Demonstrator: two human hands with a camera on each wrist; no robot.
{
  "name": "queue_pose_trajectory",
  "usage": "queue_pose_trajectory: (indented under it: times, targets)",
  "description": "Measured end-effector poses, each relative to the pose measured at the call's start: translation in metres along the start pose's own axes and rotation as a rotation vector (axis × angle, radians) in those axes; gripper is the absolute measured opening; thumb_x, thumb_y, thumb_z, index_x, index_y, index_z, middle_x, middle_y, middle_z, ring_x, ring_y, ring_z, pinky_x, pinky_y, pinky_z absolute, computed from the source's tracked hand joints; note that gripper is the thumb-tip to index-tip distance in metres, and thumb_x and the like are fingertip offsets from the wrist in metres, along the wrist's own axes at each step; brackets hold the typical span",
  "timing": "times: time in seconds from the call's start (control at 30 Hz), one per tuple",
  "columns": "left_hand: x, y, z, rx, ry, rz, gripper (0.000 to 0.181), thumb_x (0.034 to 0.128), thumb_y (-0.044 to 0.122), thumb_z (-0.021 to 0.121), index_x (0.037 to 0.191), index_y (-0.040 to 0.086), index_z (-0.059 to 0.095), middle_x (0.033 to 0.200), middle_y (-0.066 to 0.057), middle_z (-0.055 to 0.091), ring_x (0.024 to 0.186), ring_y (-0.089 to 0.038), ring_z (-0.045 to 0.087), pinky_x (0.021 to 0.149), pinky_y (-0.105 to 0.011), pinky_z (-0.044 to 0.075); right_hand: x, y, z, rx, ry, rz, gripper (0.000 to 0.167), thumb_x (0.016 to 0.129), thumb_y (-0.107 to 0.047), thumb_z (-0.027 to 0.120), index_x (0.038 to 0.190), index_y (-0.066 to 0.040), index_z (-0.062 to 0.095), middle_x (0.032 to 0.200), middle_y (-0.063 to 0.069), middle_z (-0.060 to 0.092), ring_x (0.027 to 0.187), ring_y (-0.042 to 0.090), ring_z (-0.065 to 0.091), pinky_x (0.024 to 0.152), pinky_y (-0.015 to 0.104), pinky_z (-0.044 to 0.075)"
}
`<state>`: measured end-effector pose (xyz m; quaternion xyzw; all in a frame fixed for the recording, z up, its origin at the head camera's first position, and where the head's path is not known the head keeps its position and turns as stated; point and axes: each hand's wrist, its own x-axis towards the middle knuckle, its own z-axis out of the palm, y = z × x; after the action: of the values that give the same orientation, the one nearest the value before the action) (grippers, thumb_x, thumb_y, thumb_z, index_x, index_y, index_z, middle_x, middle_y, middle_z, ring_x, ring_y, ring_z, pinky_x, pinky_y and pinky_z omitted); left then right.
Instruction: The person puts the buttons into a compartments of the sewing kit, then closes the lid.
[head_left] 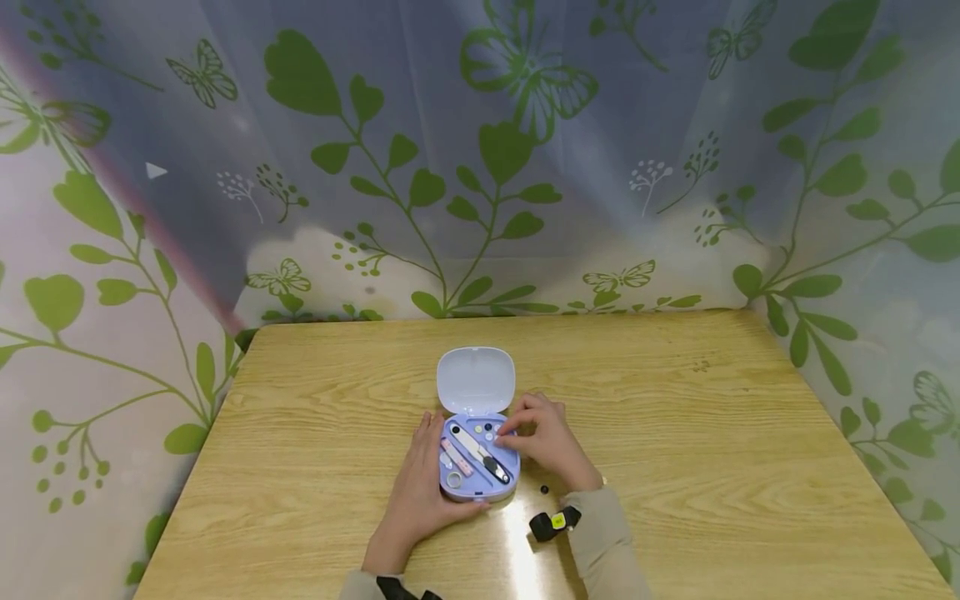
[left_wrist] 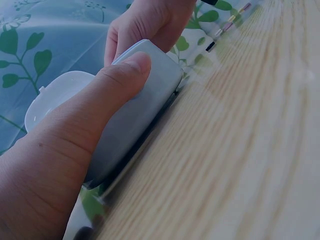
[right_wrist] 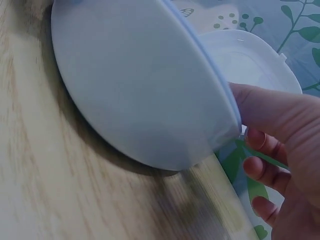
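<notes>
A lilac sewing kit box (head_left: 480,493) sits on the table with its white lid (head_left: 476,380) raised at the back. My left hand (head_left: 422,487) grips its left side, and the thumb presses the front wall, as the left wrist view shows. Inside lie thread snips (head_left: 471,442) with a black end, a pink patterned strip (head_left: 457,457), a silvery ring like a thimble (head_left: 453,480) and several small buttons (head_left: 488,427). Over the button compartment reaches my right hand (head_left: 546,435), thumb and forefinger at its right edge. Whether a button is between those fingertips is hidden.
A small black round piece (head_left: 544,489) lies on the table (head_left: 675,400) right of the box, near the right wrist. A dark-tipped, thin rod-like thing (left_wrist: 220,34) shows beyond the box in the left wrist view. Leaf-patterned curtains (head_left: 420,150) border the table.
</notes>
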<state>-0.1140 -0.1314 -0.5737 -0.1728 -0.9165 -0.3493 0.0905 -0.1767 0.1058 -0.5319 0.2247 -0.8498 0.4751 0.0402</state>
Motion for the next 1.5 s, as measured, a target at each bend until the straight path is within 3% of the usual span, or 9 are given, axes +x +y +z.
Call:
queue_pose_trajectory:
  times: [0.23,0.63,0.87,1.1,1.3,1.5]
  targets:
    - [0.000,0.000,0.001,-0.005,-0.001,-0.006,0.140,0.0578,0.075,0.080,0.159,0.006,0.013,0.163,-0.017,0.018,0.151,-0.031,0.010,0.119,-0.054,0.019,0.000,0.000,-0.003,0.010,-0.015,0.010,0.011,0.073,-0.017,0.088,0.077,-0.021,0.079,0.082,-0.012,0.057,0.088,0.011,0.049,0.089,0.040,0.025]
    - [0.001,-0.001,0.001,0.006,0.021,0.026,0.140,0.0571,0.073,0.082,0.158,0.004,0.015,0.162,-0.018,0.021,0.150,-0.033,0.013,0.119,-0.055,0.020,-0.003,-0.005,-0.019,-0.002,0.042,-0.016,0.013,0.071,-0.015,0.089,0.081,-0.017,0.080,0.082,-0.011,0.055,0.087,0.011,0.049,0.091,0.041,0.028]
    - [0.000,-0.001,0.001,0.010,0.021,0.023,0.140,0.0567,0.073,0.082,0.158,0.004,0.015,0.162,-0.018,0.021,0.150,-0.033,0.013,0.118,-0.056,0.022,-0.010,-0.002,-0.030,-0.049,0.062,0.000,0.013,0.073,-0.016,0.088,0.081,-0.019,0.080,0.081,-0.012,0.053,0.085,0.009,0.048,0.090,0.041,0.028]
    - [0.000,0.000,0.001,0.003,0.006,0.010,0.140,0.0578,0.075,0.080,0.159,0.006,0.013,0.163,-0.017,0.019,0.151,-0.032,0.011,0.119,-0.054,0.020,-0.019,0.007,-0.043,-0.006,0.097,-0.021,0.014,0.071,-0.008,0.089,0.081,-0.012,0.079,0.081,-0.007,0.055,0.082,0.014,0.048,0.077,0.032,0.040]
    - [0.001,0.000,0.000,-0.008,0.001,0.000,0.141,0.0572,0.075,0.081,0.159,0.006,0.013,0.163,-0.017,0.018,0.151,-0.030,0.010,0.120,-0.052,0.018,-0.028,0.016,-0.053,-0.006,0.132,-0.033,0.014,0.070,-0.005,0.088,0.079,-0.011,0.079,0.079,-0.004,0.056,0.079,0.015,0.048,0.071,0.027,0.041]
    - [0.000,0.000,-0.001,-0.012,0.002,-0.003,0.140,0.0575,0.075,0.081,0.159,0.006,0.013,0.163,-0.017,0.018,0.151,-0.031,0.010,0.120,-0.052,0.018,-0.038,0.021,-0.063,-0.013,0.114,0.071,0.012,0.075,-0.012,0.087,0.080,-0.020,0.079,0.082,-0.007,0.058,0.082,0.014,0.050,0.073,0.029,0.042]
